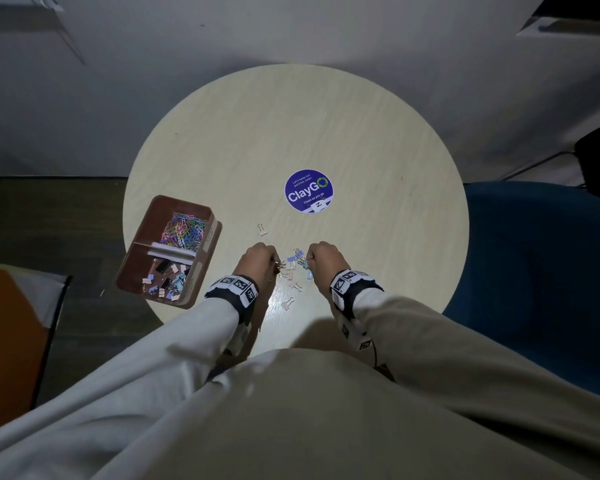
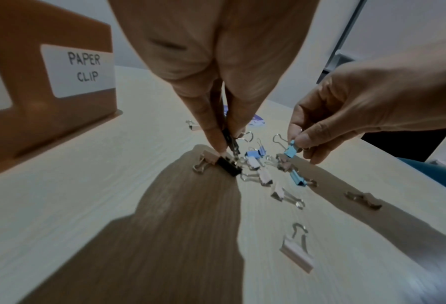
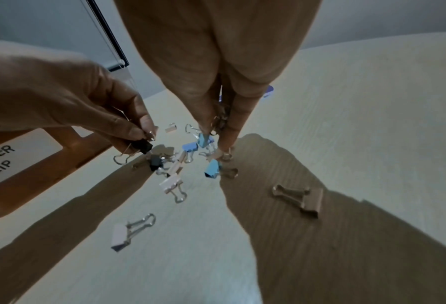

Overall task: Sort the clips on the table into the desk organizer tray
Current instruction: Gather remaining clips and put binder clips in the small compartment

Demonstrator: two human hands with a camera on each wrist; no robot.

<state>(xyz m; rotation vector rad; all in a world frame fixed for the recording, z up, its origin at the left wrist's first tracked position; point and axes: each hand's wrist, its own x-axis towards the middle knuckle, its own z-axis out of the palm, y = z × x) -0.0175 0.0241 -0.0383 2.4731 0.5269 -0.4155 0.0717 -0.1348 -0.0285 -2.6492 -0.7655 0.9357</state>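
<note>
On the table (image 1: 326,133), a few binder clips (image 1: 293,271) still wait, the tray (image 1: 201,258) holds many, the left hand (image 1: 257,259) pinches a black clip (image 3: 144,147) and the right hand (image 1: 324,259) a blue clip (image 2: 290,151).

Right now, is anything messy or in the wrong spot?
Nothing is broken or spilled. Binder clips lie scattered loose on the table, not yet in the tray. One pale clip sits apart from the pile. Each hand pinches a clip.
</note>
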